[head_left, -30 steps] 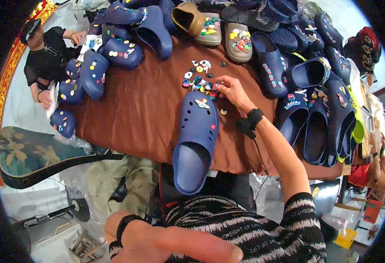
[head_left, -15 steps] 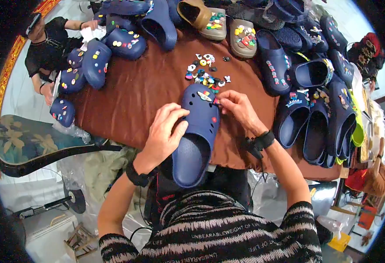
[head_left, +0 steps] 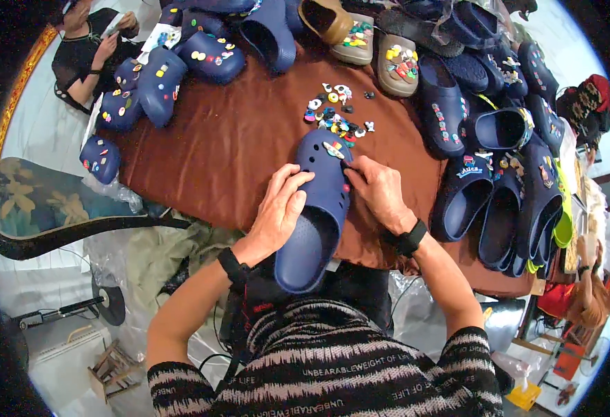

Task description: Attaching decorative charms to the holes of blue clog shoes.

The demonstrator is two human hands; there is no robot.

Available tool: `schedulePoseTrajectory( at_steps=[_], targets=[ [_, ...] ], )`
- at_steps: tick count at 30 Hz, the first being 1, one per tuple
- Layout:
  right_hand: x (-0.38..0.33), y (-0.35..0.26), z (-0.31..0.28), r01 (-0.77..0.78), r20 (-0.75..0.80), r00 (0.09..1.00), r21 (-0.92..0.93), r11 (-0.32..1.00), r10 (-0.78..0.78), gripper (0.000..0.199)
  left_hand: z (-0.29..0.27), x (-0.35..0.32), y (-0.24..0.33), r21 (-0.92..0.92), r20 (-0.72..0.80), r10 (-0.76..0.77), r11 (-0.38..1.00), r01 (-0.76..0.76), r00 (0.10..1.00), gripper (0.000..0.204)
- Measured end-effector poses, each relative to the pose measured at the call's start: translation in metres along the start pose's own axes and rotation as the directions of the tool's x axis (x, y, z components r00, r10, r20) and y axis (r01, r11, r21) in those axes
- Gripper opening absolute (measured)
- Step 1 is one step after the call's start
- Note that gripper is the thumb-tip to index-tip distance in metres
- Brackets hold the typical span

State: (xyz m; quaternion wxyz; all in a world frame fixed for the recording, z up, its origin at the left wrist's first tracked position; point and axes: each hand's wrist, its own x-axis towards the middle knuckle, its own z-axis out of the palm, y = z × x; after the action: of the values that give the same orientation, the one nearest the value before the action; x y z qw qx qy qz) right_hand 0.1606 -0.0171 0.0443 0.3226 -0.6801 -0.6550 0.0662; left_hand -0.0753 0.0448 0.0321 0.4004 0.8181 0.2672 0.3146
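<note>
Brown, cloth-covered and creased, the surface fills the middle of a pale-floored room. A curved dark panel with golden flowers juts in at its left, and a wooden stool stands on the floor beyond it. At upper left, a co-worker in black holds something pale.

Charm-studded navy clogs line the left side, tan clogs sit at the far side, and more navy ones crowd the right. A heap of small charms lies just past the toe of the navy clog, which is at the near edge, heel overhanging it.

The left hand's grip holds the clog's left side. The right hand's grip is narrow, fingertips at its right side; I cannot tell what they pinch.

Lettering repeats across the wearer's striped top; a blue-and-white lettered charm decorates one right-hand clog.
</note>
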Motion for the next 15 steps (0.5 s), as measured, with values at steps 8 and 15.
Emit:
schedulePoseTrajectory(
  at_steps=[8, 15],
  targets=[
    [0.0044, 0.0003, 0.0062, 0.089, 0.041, 0.996, -0.169, 0.982, -0.084, 0.015, 0.0019, 0.0012, 0.0001, -0.001, 0.027, -0.017, 1.0, 0.017, 0.999, 0.054],
    [0.0041, -0.0062, 0.0002, 0.075, 0.114, 0.991, -0.074, 0.994, -0.066, 0.016, 0.0035, 0.0009, -0.0056, -0.003, 0.019, -0.012, 1.0, 0.012, 1.0, 0.057]
  ],
)
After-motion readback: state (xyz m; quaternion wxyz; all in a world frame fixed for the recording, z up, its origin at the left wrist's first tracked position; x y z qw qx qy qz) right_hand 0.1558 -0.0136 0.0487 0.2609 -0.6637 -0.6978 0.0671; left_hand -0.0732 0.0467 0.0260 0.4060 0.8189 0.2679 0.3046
